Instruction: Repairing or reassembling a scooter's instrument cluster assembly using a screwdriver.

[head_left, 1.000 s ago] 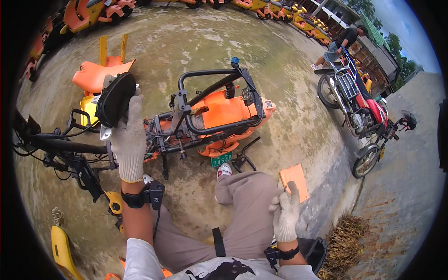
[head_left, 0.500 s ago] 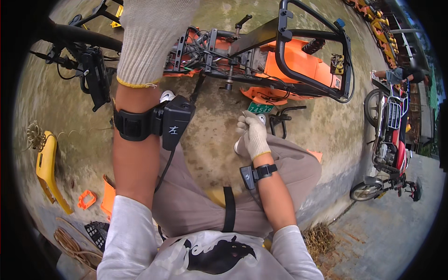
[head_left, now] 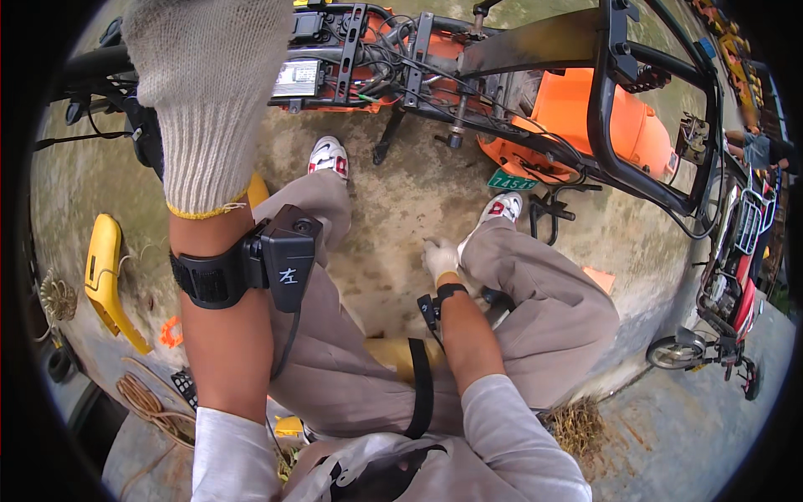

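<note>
Frame (head_left: 599,109) looks heavy and stiff, best lifted by its bare tubing (head_left: 596,125); how my left hand (head_left: 209,92) or right hand (head_left: 440,258) grips, I cannot tell.

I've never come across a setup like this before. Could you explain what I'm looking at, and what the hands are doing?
There is no robot: a person works with their own two hands, in pale knitted gloves. The view is from the left of two fisheye cameras on the person's head, looking down, so straight edges bend near the rim.

The left hand looms large; its fingers are cut off by the top edge, so any grip is hidden. The right hand is low between the legs; whether it holds something small is unclear. Each wrist wears a strapped black box.

On the stained ground ahead is a black vehicle frame with exposed wiring and orange panels. A yellow part lies at left.
</note>
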Motion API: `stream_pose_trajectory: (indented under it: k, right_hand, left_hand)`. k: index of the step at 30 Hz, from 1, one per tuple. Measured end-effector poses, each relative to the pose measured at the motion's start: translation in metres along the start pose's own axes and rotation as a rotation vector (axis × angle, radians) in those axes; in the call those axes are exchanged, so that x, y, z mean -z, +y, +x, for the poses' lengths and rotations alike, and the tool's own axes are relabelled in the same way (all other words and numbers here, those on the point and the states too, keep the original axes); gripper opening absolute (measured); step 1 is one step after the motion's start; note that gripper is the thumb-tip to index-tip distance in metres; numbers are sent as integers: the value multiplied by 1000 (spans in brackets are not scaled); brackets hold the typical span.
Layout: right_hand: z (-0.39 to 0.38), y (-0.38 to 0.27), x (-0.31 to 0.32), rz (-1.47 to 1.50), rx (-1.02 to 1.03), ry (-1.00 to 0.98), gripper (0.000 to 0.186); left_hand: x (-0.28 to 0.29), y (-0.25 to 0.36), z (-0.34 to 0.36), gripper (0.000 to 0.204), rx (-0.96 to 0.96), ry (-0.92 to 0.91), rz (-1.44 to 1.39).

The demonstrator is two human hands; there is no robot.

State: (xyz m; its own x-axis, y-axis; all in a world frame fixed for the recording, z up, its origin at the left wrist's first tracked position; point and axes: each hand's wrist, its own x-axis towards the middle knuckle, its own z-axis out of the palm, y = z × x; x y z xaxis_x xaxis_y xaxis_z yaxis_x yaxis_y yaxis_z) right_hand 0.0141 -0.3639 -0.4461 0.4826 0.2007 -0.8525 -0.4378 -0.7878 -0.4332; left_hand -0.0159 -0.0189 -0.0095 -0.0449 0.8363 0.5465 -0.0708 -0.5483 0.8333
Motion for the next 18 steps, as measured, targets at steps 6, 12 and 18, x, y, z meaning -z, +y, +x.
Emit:
stream_pose_trajectory:
  k: [6,12,18]
  right_hand:
    - [28,6,-6,-288,138,81,32]
    - [21,-26,-1,-806,356,115,30]
    - [22,-32,-5,-729,365,58,28]
  left_hand:
    - [7,-3,-15,24,13,-5,20]
    - [10,-5,-23,24,30,-10,35]
    - [9,-5,-26,25,41,-12,46]
